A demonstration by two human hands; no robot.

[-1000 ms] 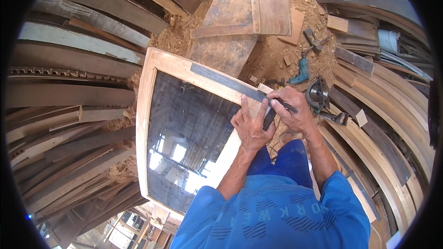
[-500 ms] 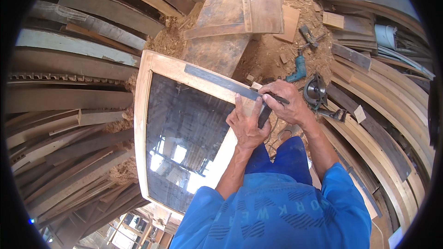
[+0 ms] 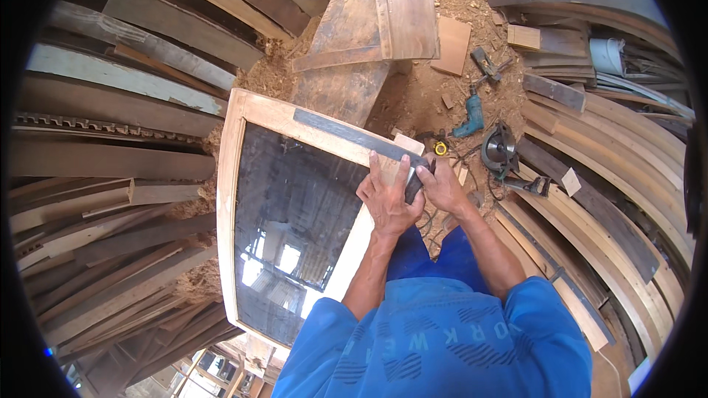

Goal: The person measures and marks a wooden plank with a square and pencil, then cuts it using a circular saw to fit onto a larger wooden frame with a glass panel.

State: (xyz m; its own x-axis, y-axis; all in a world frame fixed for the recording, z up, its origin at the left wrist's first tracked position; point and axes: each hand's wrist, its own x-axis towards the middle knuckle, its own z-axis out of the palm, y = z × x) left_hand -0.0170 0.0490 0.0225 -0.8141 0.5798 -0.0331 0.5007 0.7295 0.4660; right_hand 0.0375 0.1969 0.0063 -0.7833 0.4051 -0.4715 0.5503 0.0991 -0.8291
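A wooden frame (image 3: pixel 234 177) with a dark glass pane (image 3: pixel 295 206) stands tilted in front of me. A dark steel square (image 3: pixel 346 133) lies along its top rail, and the short leg hangs down at the right corner between my hands. My left hand (image 3: pixel 386 197) rests flat on that corner, fingers stretched over the rail and the thumb against the short leg. My right hand (image 3: pixel 444 184) is curled around the square's corner from the right. My blue sleeves and shirt (image 3: pixel 442 339) fill the lower edge.
Stacked planks (image 3: pixel 110 155) line the left; curved boards (image 3: pixel 597 155) line the right. On the sawdust floor lie a blue drill (image 3: pixel 470 119), a circular saw (image 3: pixel 500 147), a yellow tape measure (image 3: pixel 440 148) and a hammer-like tool (image 3: pixel 483 63). A wide board (image 3: pixel 376 22) lies beyond the frame.
My right hand came down and left from the top rail to the square's corner, close against my left hand. The left hand shifted slightly left with the frame.
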